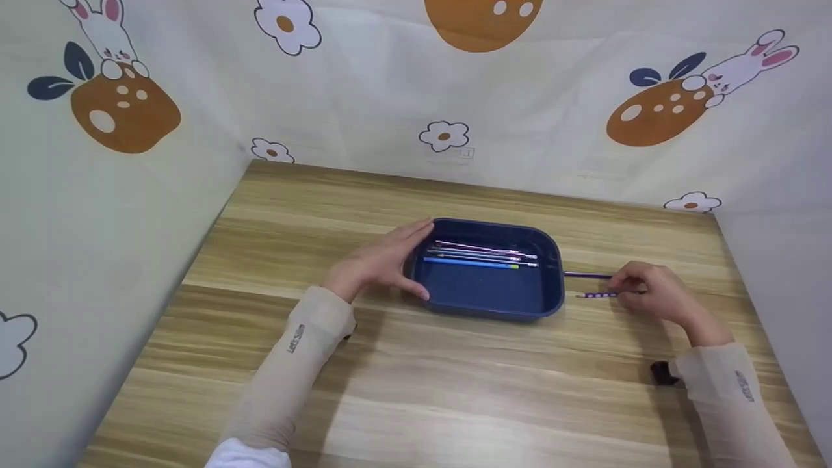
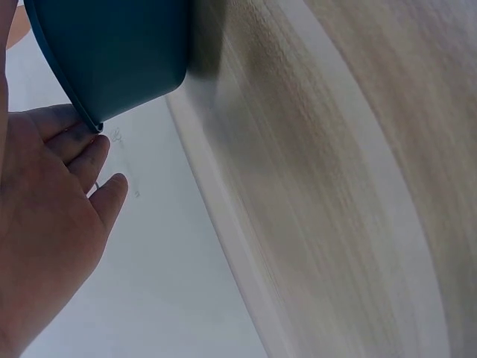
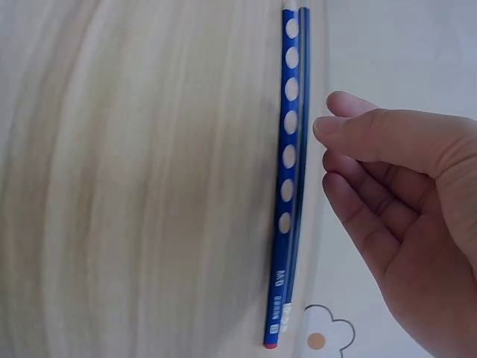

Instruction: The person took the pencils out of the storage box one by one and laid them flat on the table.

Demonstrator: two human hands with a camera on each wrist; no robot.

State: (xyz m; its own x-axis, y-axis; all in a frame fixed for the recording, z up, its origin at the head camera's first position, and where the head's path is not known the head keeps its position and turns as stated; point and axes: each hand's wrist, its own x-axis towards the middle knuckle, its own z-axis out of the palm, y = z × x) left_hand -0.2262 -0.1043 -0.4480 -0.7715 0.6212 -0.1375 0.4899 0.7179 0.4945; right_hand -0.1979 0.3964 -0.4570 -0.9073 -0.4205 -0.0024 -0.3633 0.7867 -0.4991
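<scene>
My left hand [image 1: 382, 259] spreads across the left end of a dark blue rectangular box [image 1: 484, 312], thumb at the near corner and fingers at the far one. In the left wrist view, fingertips touch the box [image 2: 127, 60] from outside at its rim. Several pencils lie side by side in the box, among them a bright blue pencil [image 1: 468, 262]. Right of it, my right hand [image 1: 660, 292] hovers by two pencils on the table. The right wrist view shows a blue pencil with white dots [image 3: 288, 156] beside a thinner plain pencil [image 3: 302, 149]; loosely bent fingers stay apart from both.
The wood-grain table [image 1: 455, 390] has white sheets around it on the left, back and right. Rabbits, oranges and flowers are printed on the back sheet [image 1: 364, 97]. A small black object [image 1: 664, 373] sits at the right sleeve's cuff.
</scene>
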